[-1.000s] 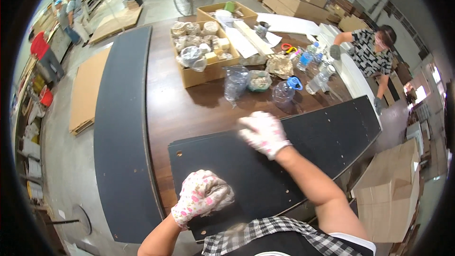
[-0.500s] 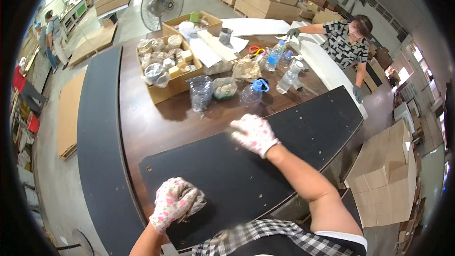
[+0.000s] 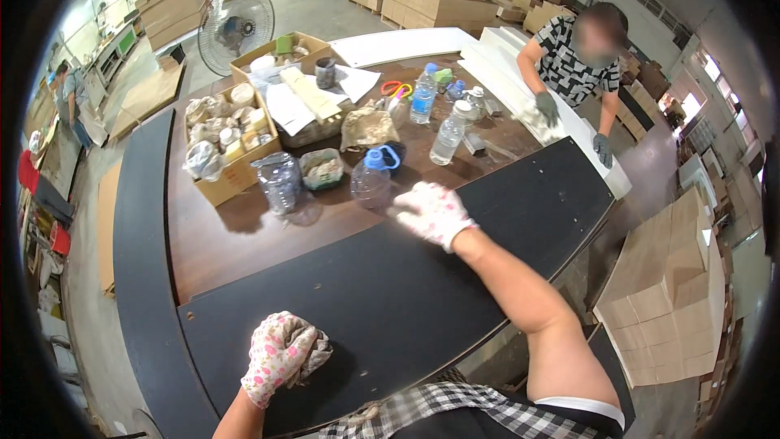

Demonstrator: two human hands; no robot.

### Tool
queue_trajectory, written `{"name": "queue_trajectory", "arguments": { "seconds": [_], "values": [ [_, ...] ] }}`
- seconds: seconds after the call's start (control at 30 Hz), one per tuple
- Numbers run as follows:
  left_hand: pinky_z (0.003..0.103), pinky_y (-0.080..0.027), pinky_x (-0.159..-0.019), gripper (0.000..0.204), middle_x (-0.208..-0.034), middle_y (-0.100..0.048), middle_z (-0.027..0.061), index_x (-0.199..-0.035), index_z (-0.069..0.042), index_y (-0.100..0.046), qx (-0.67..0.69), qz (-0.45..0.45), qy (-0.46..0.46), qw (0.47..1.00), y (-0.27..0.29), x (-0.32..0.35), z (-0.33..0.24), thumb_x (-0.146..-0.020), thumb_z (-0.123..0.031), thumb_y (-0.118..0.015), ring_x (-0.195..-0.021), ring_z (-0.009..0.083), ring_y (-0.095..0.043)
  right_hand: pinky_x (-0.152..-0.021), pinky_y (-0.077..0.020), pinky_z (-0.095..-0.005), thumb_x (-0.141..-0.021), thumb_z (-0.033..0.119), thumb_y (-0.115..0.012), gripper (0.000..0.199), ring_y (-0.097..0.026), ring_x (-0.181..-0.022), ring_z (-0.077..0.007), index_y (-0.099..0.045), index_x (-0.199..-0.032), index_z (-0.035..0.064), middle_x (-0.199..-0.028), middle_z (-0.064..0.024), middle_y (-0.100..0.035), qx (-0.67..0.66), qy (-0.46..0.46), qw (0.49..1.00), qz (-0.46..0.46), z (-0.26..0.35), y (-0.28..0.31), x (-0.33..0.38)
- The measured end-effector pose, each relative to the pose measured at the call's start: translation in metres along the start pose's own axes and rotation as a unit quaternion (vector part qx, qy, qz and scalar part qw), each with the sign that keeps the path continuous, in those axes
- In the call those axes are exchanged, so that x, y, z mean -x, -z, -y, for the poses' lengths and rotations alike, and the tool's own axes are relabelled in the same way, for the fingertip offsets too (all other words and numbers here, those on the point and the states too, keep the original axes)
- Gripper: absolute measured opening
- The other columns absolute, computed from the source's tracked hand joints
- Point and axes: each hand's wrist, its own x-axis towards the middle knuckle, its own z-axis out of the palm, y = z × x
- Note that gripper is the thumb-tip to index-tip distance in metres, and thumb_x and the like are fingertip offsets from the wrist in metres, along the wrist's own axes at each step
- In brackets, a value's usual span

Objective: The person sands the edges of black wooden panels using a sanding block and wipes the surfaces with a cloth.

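Observation:
A long black panel (image 3: 341, 301) lies across the near side of the brown table. Over its left part, my left hand (image 3: 275, 355), in a white glove with pink dots, is closed round a crumpled greyish rag (image 3: 315, 358). My right hand (image 3: 435, 215), gloved alike, is above the panel's far edge with fingers stretched out to the left and slightly blurred; I see nothing in it. Just left of those fingertips stands a clear bottle with a blue handled cap (image 3: 372, 187). A second clear bottle (image 3: 448, 136) with a white cap stands beyond.
Cartons of jars and bags (image 3: 231, 167) stand at the table's left, beside a plastic tub (image 3: 322, 169). Scissors (image 3: 396, 89) and a blue-labelled bottle (image 3: 423, 97) are farther back. Across the table, a co-worker (image 3: 573, 61) in dark gloves leans over white panels (image 3: 512, 85). Another black panel (image 3: 146, 260) is at left.
The whole view has shifted, with the table's things now farther left. Both my hands have moved rightward relative to the black panel. The co-worker's gloved hand has come nearer along the white panel.

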Motion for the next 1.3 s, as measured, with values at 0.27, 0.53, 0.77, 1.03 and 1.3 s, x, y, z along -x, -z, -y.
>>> {"name": "queue_trajectory", "arguments": {
  "seconds": [0.27, 0.53, 0.77, 1.03, 1.3],
  "values": [
    [0.041, -0.049, -0.078, 0.016, -0.084, -0.065, 0.0109, -0.084, -0.008, -0.070, -0.011, -0.009, -0.030, 0.999, -0.112, -0.077, -0.111, -0.086, -0.023, -0.065, -0.084, 0.0311, -0.062, -0.082, -0.0506, -0.0429, -0.089, 0.044, -0.060, 0.034, -0.063, -0.093, -0.0323, -0.072, -0.103, 0.0154, -0.093, -0.0125, -0.065, 0.007, -0.045, 0.999, 0.006, -0.192, 0.041, 0.025],
    [0.039, -0.048, -0.074, 0.010, -0.079, -0.063, 0.0101, -0.081, -0.006, -0.067, 0.027, -0.039, -0.095, 0.994, -0.208, -0.142, -0.185, -0.082, -0.016, -0.067, -0.077, 0.0292, -0.061, -0.081, -0.0529, -0.0433, -0.086, 0.042, -0.060, 0.033, -0.065, -0.095, -0.0314, -0.072, -0.101, 0.0152, -0.098, -0.0129, -0.066, 0.032, -0.041, 0.999, 0.011, -0.322, 0.061, 0.042],
    [0.040, -0.048, -0.072, 0.005, -0.078, -0.064, 0.0094, -0.081, -0.008, -0.068, 0.009, -0.060, -0.145, 0.988, -0.249, -0.185, -0.218, -0.079, -0.012, -0.066, -0.076, 0.0306, -0.061, -0.083, -0.0538, -0.0421, -0.085, 0.042, -0.058, 0.033, -0.068, -0.096, -0.0291, -0.074, -0.097, 0.0157, -0.097, -0.0107, -0.072, 0.034, -0.078, 0.996, 0.000, -0.424, 0.081, 0.048],
    [0.041, -0.047, -0.073, 0.005, -0.080, -0.066, 0.0098, -0.077, -0.005, -0.063, 0.072, -0.096, -0.152, 0.981, -0.256, -0.182, -0.217, -0.073, -0.007, -0.065, -0.076, 0.0296, -0.061, -0.089, -0.0510, -0.0412, -0.085, 0.048, -0.057, 0.035, -0.064, -0.100, -0.0314, -0.073, -0.103, 0.0235, -0.103, -0.0115, -0.070, 0.095, -0.197, 0.975, 0.052, -0.507, 0.079, 0.051],
    [0.040, -0.047, -0.075, 0.008, -0.082, -0.067, 0.0088, -0.080, -0.006, -0.066, 0.077, -0.107, -0.142, 0.981, -0.255, -0.179, -0.216, -0.072, -0.008, -0.065, -0.078, 0.0280, -0.062, -0.095, -0.0485, -0.0393, -0.083, 0.032, -0.070, 0.031, -0.062, -0.109, -0.0297, -0.071, -0.109, 0.0165, -0.114, -0.0107, -0.068, 0.037, -0.313, 0.949, -0.018, -0.611, 0.095, 0.068]
  ]
}}
